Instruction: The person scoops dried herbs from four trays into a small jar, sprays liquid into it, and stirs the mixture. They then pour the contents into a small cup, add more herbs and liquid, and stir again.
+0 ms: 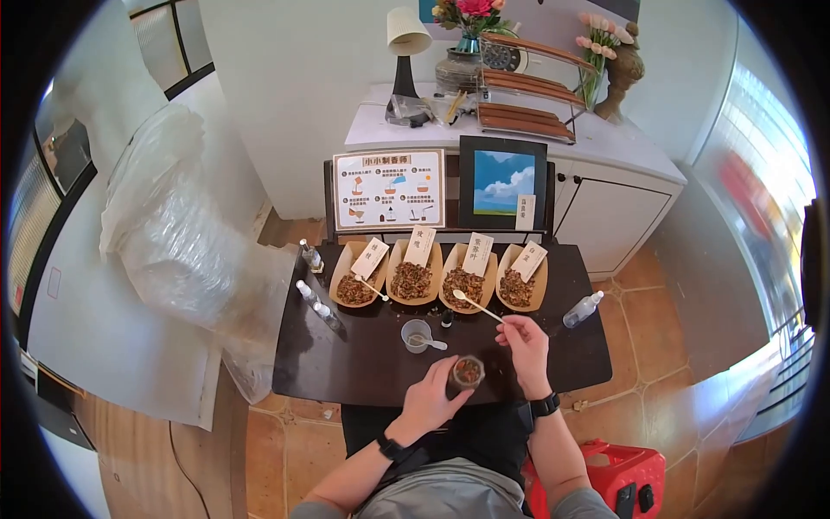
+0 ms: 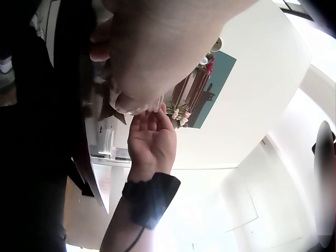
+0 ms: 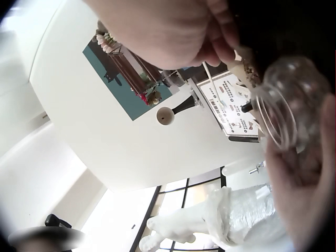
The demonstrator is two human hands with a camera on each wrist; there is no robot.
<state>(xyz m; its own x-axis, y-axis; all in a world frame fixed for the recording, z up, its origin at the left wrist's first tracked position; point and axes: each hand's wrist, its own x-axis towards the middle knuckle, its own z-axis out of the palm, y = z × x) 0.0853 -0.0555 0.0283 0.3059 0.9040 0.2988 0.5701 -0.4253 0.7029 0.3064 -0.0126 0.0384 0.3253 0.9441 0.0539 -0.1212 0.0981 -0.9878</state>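
Observation:
My left hand grips a round clear glass jar at the front edge of the dark table; reddish-brown dried bits show inside it. In the right wrist view the open mouth of the jar faces my right hand. My right hand pinches the handle of a small pale spoon, its bowl over the near edge of the third paper tray. Crumbled dried plant bits fill this tray and its neighbours, each with a labelled card. In the left wrist view my left hand hides the jar.
A clear cup with a white spoon stands in mid-table beside a small dark bottle. Another spoon leans in the leftmost tray. Small bottles line the left side; a spray bottle lies right. A picture instruction board stands behind.

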